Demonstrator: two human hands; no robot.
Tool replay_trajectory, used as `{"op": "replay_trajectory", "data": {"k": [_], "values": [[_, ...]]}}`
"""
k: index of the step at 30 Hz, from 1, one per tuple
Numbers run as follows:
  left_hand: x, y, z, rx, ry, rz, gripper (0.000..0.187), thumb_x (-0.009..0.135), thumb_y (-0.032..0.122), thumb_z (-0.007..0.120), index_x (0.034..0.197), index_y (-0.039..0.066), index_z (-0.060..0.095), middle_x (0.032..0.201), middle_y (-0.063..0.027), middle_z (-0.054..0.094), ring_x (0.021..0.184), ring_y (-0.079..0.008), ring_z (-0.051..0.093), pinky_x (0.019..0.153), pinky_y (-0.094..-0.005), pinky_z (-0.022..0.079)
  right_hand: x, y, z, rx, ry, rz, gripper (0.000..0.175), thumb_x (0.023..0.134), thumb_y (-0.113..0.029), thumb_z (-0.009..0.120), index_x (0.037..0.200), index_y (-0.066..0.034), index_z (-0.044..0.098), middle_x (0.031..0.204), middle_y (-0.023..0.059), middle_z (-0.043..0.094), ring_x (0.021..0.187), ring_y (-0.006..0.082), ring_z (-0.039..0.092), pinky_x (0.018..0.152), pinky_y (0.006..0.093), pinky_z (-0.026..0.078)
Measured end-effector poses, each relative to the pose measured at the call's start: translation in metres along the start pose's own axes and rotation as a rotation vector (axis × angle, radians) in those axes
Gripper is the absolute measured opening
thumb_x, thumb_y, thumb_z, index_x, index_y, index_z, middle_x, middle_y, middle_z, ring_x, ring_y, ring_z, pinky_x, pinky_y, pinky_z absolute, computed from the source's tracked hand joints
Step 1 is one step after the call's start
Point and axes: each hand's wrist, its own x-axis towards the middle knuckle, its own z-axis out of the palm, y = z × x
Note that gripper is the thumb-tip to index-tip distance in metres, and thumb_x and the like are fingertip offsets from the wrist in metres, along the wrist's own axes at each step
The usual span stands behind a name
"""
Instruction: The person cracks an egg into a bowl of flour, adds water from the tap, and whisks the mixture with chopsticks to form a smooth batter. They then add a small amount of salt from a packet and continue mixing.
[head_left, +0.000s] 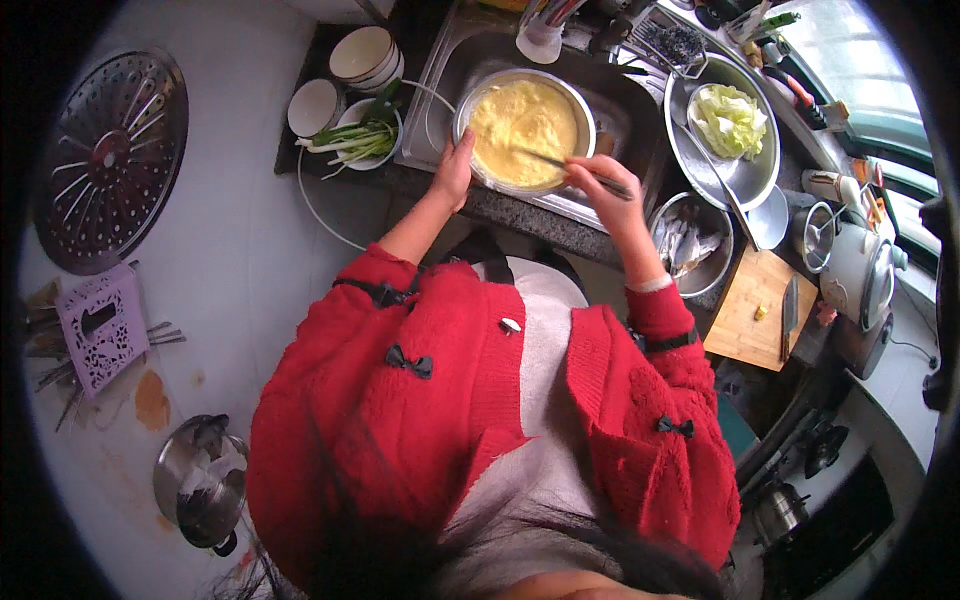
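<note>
My left hand grips the left rim of a round metal bowl, its thumb up on the rim. The bowl is over the front part of the stainless steel sink and holds a yellow, batter-like mixture with a swirled surface. In my right hand is a thin utensil, perhaps chopsticks, its far end dipped in the mixture. That hand is at the bowl's lower right edge. The underside of the bowl is hidden.
Left of the sink stand stacked bowls and a bowl of green onions. At right are a large metal basin with lettuce, a metal bowl of fish, and a wooden cutting board bearing a knife.
</note>
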Motion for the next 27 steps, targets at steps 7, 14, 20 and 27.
{"op": "replay_trajectory", "data": {"k": [7,14,20,27], "values": [[-0.010,0.005,0.014,-0.017,-0.059,-0.019,0.059,0.094,0.038,0.045,0.135,-0.001,0.030,0.130,-0.0137,0.044,0.119,-0.0227,0.044,0.101,-0.0372,0.033,0.005,0.006,-0.011,-0.173,-0.094,-0.134,0.016,0.083,-0.008,0.065,0.097,0.0000,0.068,0.087,0.0039,0.067,0.078,0.0103,0.061,0.071,0.0208,0.047],[0.000,-0.004,0.010,-0.084,-0.044,-0.101,0.053,0.094,0.035,0.047,0.135,0.004,0.033,0.127,-0.0096,0.048,0.114,-0.0181,0.047,0.096,-0.0323,0.037,0.012,0.000,-0.017,-0.083,0.041,-0.011,0.016,0.085,-0.009,0.064,0.097,0.0011,0.067,0.087,0.0055,0.067,0.079,0.0090,0.061,0.070,0.0191,0.047],[-0.002,0.002,0.009,-0.004,-0.037,-0.129,0.060,0.093,0.038,0.049,0.137,0.002,0.028,0.128,-0.0103,0.046,0.115,-0.0194,0.047,0.097,-0.0323,0.037,0.016,-0.017,-0.022,-0.079,0.060,0.020,0.017,0.084,-0.012,0.065,0.096,-0.0001,0.068,0.084,0.0038,0.067,0.075,0.0087,0.060,0.069,0.0199,0.047],[-0.005,0.010,0.009,-0.055,-0.031,-0.128,0.056,0.093,0.037,0.049,0.136,0.005,0.031,0.129,-0.0103,0.045,0.116,-0.0201,0.045,0.097,-0.0337,0.037,0.009,-0.023,-0.027,-0.020,0.092,0.139,0.017,0.085,-0.012,0.063,0.097,0.0000,0.067,0.088,0.0063,0.067,0.077,0.0101,0.061,0.070,0.0204,0.048]]}}
